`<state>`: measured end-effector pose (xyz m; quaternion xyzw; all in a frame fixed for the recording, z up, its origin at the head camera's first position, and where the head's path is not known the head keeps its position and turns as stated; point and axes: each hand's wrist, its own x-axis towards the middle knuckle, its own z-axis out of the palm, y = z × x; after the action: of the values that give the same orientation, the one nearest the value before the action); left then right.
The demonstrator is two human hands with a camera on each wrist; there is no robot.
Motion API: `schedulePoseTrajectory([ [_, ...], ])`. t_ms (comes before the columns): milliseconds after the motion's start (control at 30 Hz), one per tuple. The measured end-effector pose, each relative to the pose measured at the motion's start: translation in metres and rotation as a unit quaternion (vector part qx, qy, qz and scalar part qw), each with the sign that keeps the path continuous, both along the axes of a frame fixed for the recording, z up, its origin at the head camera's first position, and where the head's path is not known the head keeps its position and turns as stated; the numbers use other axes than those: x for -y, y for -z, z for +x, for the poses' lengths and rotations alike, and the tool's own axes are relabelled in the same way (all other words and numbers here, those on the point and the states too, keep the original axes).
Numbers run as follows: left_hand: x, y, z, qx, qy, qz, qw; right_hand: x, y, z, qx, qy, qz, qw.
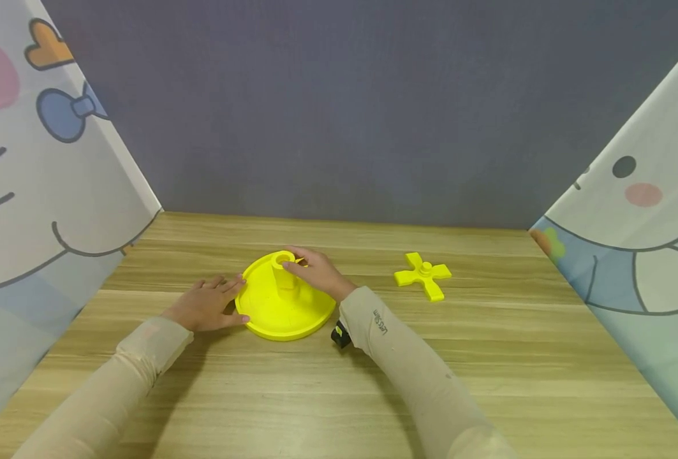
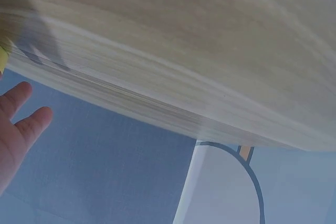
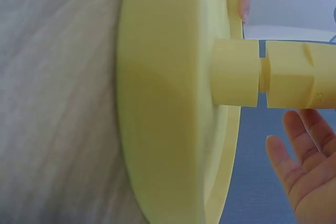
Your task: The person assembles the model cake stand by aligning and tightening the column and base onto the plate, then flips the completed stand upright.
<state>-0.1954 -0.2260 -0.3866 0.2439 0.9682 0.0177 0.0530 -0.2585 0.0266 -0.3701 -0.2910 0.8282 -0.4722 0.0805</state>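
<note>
A round yellow base [image 1: 281, 322] with a raised rim and an upright post lies flat on the wooden table. On the post's top stands a hollow yellow tube piece [image 1: 284, 261]. My right hand [image 1: 320, 274] grips this tube between thumb and fingers. The right wrist view shows a narrow gap between the tube piece [image 3: 291, 74] and the post [image 3: 236, 72], with a thinner neck inside. My left hand [image 1: 206, 306] rests its spread, fairly straight fingers against the base's left rim. In the left wrist view only part of that hand [image 2: 16, 129] appears.
A yellow four-armed cross piece [image 1: 425, 270] with a round stub lies right of the base. A grey panel [image 1: 339, 115] closes off the back, and cartoon-printed panels stand left and right. A small black object [image 1: 341, 335] shows under the right wrist.
</note>
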Motion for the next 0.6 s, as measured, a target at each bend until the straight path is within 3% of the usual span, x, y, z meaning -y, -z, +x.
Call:
schedulePoseTrajectory([
  [200,0.0008,0.0003,0.0000,-0.009,0.002,-0.007,0.9999,0.0009,-0.0010,-0.0003,-0.023,-0.010,-0.004,1.000],
  [433,0.0007,-0.0002,0.0014,-0.013,0.007,0.001,0.9999,0.0034,-0.0033,0.0015,0.004,0.025,-0.005,1.000],
  [600,0.0007,-0.0003,0.0027,-0.017,0.011,0.003,0.9998,0.0049,-0.0026,0.0023,-0.005,0.007,0.018,1.000],
])
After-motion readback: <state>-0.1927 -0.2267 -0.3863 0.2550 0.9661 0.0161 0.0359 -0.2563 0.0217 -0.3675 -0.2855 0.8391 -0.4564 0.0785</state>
